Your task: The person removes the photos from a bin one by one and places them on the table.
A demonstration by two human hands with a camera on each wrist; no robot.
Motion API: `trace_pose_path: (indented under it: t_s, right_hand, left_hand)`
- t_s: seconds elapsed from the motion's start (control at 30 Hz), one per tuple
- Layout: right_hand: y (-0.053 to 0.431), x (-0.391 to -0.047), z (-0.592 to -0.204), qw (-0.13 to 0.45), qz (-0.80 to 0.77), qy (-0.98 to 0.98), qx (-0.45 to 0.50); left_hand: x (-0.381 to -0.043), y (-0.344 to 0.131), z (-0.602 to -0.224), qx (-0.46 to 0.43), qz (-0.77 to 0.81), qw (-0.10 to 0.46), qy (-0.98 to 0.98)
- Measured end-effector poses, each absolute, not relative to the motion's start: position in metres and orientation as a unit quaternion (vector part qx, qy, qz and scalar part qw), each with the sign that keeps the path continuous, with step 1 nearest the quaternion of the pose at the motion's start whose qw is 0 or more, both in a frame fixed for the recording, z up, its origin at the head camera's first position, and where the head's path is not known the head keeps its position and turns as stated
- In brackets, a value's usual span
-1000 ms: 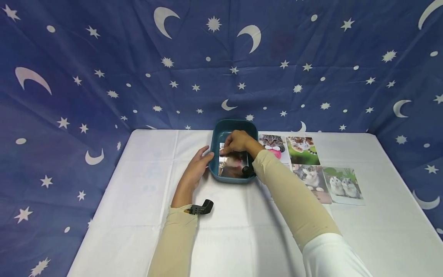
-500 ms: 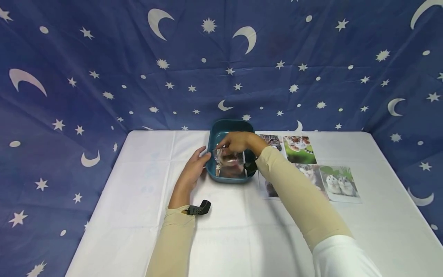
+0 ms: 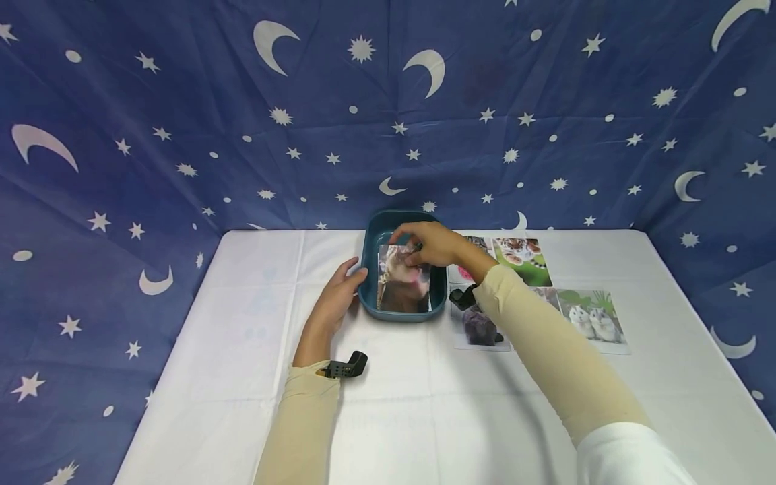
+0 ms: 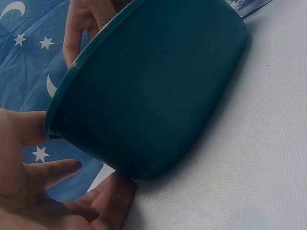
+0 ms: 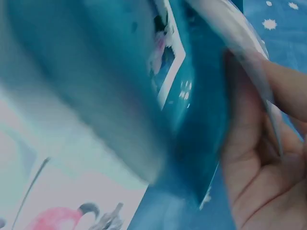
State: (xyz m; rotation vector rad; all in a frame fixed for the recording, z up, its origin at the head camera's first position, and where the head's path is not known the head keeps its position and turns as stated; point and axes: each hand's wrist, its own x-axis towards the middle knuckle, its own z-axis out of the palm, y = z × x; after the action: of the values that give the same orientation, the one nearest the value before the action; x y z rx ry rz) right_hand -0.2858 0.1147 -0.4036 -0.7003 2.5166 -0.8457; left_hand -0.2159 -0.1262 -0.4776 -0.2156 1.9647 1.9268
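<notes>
A dark teal plastic basin stands at the table's back edge. Inside it my right hand pinches a glossy photo card between thumb and fingers, its surface full of glare. In the right wrist view the thin, bent card sits in the grip of the right hand; another white-edged picture card shows inside the basin. Outside the basin's left wall, my left hand touches it. The left wrist view shows its thumb at the rim and its other fingers against the wall's base.
Right of the basin, animal picture cards lie in rows: a tiger cub card, a hamster card, a dark animal card and others partly under the right arm. A white cloth covers the table; a blue starry curtain hangs behind.
My right hand has lifted slightly and shifted right, raising the card's upper edge within the basin. The left hand keeps its place at the basin's side.
</notes>
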Motion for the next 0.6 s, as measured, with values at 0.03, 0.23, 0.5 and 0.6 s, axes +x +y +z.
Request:
trace_pose_path:
  t_s: [0.03,0.23,0.5,0.6]
  right_hand:
    - [0.12,-0.285,-0.405,0.181,-0.324,0.897,-0.24]
    - [0.168,-0.272,-0.407,0.117,-0.434,0.876,-0.173]
    - [0.271,-0.256,-0.406,0.074,-0.415,0.902,-0.091]
    - [0.308,-0.255,-0.406,0.058,-0.395,0.915,-0.054]
  left_hand:
    - [-0.216,-0.126,-0.478,-0.077,0.684,0.189,0.7]
    - [-0.216,-0.126,-0.481,-0.081,0.683,0.188,0.701]
    - [-0.216,-0.125,-0.48,-0.086,0.678,0.19,0.705]
    - [-0.217,-0.127,-0.48,-0.089,0.675,0.191,0.707]
